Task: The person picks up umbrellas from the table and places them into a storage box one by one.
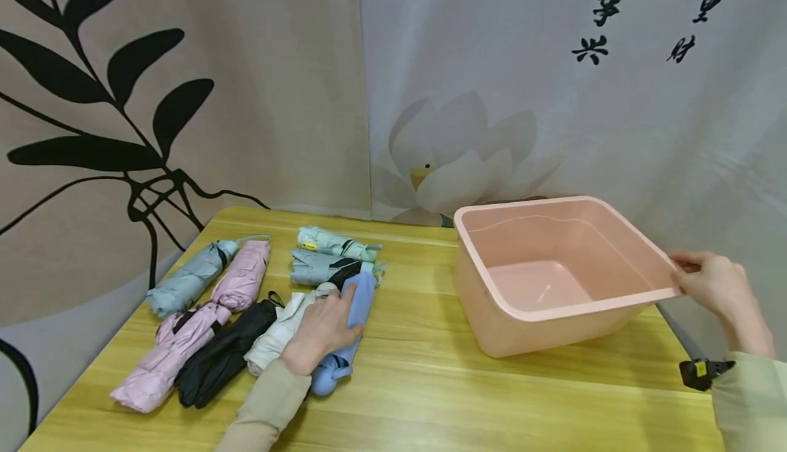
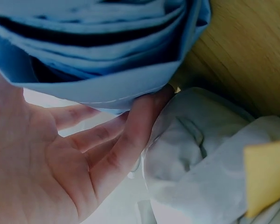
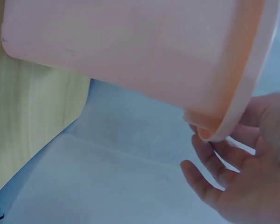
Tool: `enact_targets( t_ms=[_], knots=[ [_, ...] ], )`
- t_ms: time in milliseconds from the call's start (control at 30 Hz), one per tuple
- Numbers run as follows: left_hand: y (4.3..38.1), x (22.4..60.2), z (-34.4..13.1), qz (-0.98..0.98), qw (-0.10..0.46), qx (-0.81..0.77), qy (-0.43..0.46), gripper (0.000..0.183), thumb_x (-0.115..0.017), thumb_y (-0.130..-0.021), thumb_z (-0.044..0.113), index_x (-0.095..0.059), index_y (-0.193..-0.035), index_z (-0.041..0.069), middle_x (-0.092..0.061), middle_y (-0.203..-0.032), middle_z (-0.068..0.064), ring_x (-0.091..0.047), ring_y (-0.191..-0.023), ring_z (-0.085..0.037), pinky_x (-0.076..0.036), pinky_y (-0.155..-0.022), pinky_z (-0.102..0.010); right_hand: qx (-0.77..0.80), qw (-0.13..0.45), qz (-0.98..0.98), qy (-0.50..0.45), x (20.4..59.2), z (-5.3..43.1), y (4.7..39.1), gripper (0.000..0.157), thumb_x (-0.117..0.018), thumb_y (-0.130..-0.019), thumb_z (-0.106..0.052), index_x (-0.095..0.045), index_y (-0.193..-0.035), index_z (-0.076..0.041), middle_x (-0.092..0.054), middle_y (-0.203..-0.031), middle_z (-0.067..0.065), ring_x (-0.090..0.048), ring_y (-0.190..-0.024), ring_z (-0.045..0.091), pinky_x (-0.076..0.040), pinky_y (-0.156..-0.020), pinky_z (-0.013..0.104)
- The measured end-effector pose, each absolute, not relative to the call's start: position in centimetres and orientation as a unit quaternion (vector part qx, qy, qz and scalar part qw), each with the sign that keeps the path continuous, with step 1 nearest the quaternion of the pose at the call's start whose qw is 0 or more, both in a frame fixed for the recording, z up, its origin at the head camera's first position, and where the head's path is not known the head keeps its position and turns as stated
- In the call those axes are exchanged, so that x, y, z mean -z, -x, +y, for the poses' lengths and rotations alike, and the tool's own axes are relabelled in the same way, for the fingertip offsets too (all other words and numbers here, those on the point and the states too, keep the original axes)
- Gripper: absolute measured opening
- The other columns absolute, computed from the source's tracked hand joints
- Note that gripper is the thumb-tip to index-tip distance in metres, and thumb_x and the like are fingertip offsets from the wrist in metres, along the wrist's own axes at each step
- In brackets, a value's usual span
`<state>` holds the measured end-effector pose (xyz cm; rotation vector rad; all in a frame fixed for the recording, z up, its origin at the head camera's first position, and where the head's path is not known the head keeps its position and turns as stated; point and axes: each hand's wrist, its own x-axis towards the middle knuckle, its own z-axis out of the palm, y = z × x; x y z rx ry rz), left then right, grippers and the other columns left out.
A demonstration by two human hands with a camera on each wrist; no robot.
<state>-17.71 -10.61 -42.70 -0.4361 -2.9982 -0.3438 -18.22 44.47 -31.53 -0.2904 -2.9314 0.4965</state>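
A periwinkle-blue folded umbrella (image 1: 363, 302) lies on the table with my left hand (image 1: 322, 332) across it. The thumb is on its right side and the fingers at its far part. In the left wrist view, fingers (image 2: 126, 144) curl under the folded blue fabric (image 2: 107, 86), beside a whitish umbrella (image 2: 191, 154). My right hand (image 1: 716, 285) grips the rim of a pink plastic tub (image 1: 522, 329) at its right corner. Seen from the right wrist, the fingertips hook around the tub's rim (image 3: 238, 107). The tub's inside shows nothing in it.
Left of my hand lie a white umbrella (image 1: 277, 332), a black one (image 1: 224, 356), two pink ones (image 1: 169, 363) and a light blue one (image 1: 190, 281). Beyond are a mint umbrella (image 1: 332, 242) and a grey-blue one (image 1: 313, 267). A printed curtain (image 1: 295, 97) hangs behind the wooden table (image 1: 418, 384).
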Motion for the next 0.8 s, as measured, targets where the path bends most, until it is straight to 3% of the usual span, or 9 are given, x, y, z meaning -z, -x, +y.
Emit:
enact_targets(
  t_ms=[167,400,800],
  knots=[
    [17.8,42.7,-10.6,-0.983,0.032,0.121,0.136,0.076,-0.070,-0.075,0.034,-0.038,-0.137,0.004,-0.059,-0.097,-0.023,-0.059,-0.066,-0.031,-0.045,-0.052,-0.039,-0.161,0.072,-0.982,0.074,31.5,43.5,17.9,0.043,-0.054,-0.082,-0.012,-0.051,-0.115,0.016,-0.059,-0.098,0.034,-0.058,-0.076,0.037,-0.043,-0.052,0.028],
    [17.9,42.7,-10.6,-0.983,0.031,0.123,0.136,0.076,-0.070,-0.075,0.034,-0.038,-0.138,0.006,-0.059,-0.094,-0.021,-0.055,-0.059,-0.026,-0.041,-0.048,-0.035,-0.169,0.041,-0.984,0.025,31.1,42.1,16.9,0.043,-0.059,-0.082,-0.015,-0.052,-0.113,0.013,-0.062,-0.093,0.027,-0.057,-0.068,0.015,-0.044,-0.055,0.028],
    [17.7,42.7,-10.6,-0.980,0.050,0.133,0.139,0.074,-0.070,-0.074,0.031,-0.040,-0.136,0.005,-0.059,-0.087,-0.021,-0.054,-0.056,-0.026,-0.039,-0.045,-0.034,-0.174,-0.001,-0.984,-0.023,30.6,39.0,15.5,0.045,-0.063,-0.081,-0.023,-0.052,-0.111,0.010,-0.061,-0.095,0.022,-0.057,-0.079,0.021,-0.044,-0.059,0.027]
  ],
)
